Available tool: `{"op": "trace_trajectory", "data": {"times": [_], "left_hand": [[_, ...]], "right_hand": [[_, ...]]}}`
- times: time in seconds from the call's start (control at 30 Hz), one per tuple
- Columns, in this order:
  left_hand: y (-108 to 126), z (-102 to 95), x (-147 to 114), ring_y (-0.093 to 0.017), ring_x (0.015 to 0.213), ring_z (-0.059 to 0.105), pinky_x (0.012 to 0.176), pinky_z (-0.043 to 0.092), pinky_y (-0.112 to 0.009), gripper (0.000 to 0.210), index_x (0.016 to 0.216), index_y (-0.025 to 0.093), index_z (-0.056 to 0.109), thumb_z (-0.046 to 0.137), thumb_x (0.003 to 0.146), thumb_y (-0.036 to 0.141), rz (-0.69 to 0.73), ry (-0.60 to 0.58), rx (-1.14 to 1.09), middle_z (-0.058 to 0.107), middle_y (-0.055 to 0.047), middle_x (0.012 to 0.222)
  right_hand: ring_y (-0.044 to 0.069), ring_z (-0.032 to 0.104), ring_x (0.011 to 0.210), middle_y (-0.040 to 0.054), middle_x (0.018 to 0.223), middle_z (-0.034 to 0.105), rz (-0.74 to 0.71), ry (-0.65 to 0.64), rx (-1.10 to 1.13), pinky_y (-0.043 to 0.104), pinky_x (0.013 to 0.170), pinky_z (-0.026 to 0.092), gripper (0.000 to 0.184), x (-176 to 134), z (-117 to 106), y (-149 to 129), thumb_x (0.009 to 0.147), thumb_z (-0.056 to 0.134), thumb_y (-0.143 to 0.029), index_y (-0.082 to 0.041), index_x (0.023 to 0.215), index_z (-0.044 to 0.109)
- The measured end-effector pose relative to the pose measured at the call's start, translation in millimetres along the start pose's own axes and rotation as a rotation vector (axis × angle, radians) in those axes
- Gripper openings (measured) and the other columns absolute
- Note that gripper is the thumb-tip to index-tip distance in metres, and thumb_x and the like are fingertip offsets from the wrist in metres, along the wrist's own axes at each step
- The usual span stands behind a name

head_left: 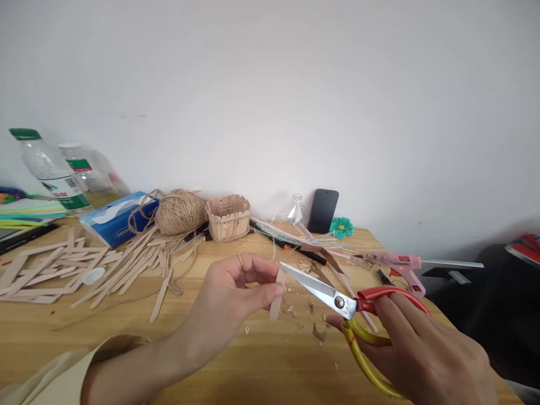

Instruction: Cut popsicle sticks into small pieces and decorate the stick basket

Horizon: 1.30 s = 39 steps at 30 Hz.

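Between the thumb and fingers of my left hand point(242, 292) is a short piece of wooden craft stick point(277, 298), held upright above the table. My right hand point(430, 349) grips a pair of scissors point(337, 301) with one red and one yellow handle loop. The scissors' blades look closed together, their tip pointing left and lying close to the stick's upper end; whether they touch cannot be told. Small wood offcuts point(319, 333) lie on the table beneath the blades.
Loose craft sticks point(54, 270) spread over the left of the wooden table point(219, 365). Along the wall stand a tissue pack point(122, 222), twine ball point(180, 212), small stick basket point(229, 219), phone point(323, 211) and green pompom flower point(341, 228). A pink glue gun point(400, 264) lies right.
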<state>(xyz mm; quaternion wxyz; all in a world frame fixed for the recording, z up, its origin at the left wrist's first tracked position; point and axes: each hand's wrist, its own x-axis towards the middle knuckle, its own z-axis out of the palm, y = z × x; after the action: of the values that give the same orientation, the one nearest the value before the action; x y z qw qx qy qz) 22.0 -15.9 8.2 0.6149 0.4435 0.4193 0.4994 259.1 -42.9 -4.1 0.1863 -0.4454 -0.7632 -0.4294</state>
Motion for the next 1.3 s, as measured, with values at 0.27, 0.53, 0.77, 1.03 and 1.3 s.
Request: {"op": "trace_trajectory", "data": {"times": [0.27, 0.53, 0.77, 1.03, 1.3], "left_hand": [[0, -2.4, 3, -0.008, 0.055, 0.056, 0.053, 0.047, -0.019, 0.012, 0.07, 0.015, 0.065, 0.074, 0.063, 0.016, 0.025, -0.052, -0.037, 0.064, 0.002, 0.062], [-2, -0.3, 1, -0.008, 0.053, 0.055, 0.051, 0.046, -0.018, 0.012, 0.067, 0.015, 0.065, 0.074, 0.061, 0.012, 0.037, -0.061, -0.076, 0.064, 0.003, 0.06], [-4, -2.4, 2, -0.008, 0.058, 0.056, 0.054, 0.046, -0.017, 0.01, 0.066, 0.017, 0.067, 0.076, 0.06, 0.015, 0.063, -0.028, -0.017, 0.065, 0.002, 0.065], [0, -1.1, 4, -0.007, 0.054, 0.054, 0.053, 0.046, -0.017, 0.008, 0.066, 0.018, 0.068, 0.074, 0.062, 0.014, 0.059, -0.082, -0.035, 0.064, 0.002, 0.065], [2, -3.6, 2, -0.009, 0.058, 0.052, 0.05, 0.048, -0.018, 0.005, 0.07, 0.019, 0.068, 0.071, 0.066, 0.019, 0.085, -0.113, 0.0, 0.062, 0.001, 0.066]], "right_hand": [[0.011, 0.048, 0.038, -0.0005, 0.053, 0.053, 0.138, -0.105, 0.22, 0.022, 0.037, 0.029, 0.048, 4, 5, 5, 0.079, 0.044, -0.065, -0.019, 0.065, 0.049], [0.012, 0.045, 0.039, -0.001, 0.05, 0.052, 0.041, -0.009, 0.123, 0.025, 0.042, 0.024, 0.035, 10, -3, -2, 0.081, 0.049, -0.05, -0.019, 0.065, 0.051], [0.013, 0.046, 0.04, -0.0014, 0.047, 0.05, -0.027, 0.021, 0.042, 0.025, 0.044, 0.024, 0.036, 9, -5, 5, 0.08, 0.051, -0.049, -0.019, 0.061, 0.05], [0.012, 0.042, 0.038, -0.0019, 0.048, 0.048, -0.045, -0.001, 0.053, 0.026, 0.045, 0.023, 0.035, 5, -2, 10, 0.08, 0.052, -0.048, -0.019, 0.06, 0.051], [0.012, 0.049, 0.039, -0.0009, 0.049, 0.053, 0.001, 0.019, 0.086, 0.026, 0.042, 0.027, 0.04, 11, -3, 11, 0.08, 0.051, -0.054, -0.019, 0.06, 0.047]]}}
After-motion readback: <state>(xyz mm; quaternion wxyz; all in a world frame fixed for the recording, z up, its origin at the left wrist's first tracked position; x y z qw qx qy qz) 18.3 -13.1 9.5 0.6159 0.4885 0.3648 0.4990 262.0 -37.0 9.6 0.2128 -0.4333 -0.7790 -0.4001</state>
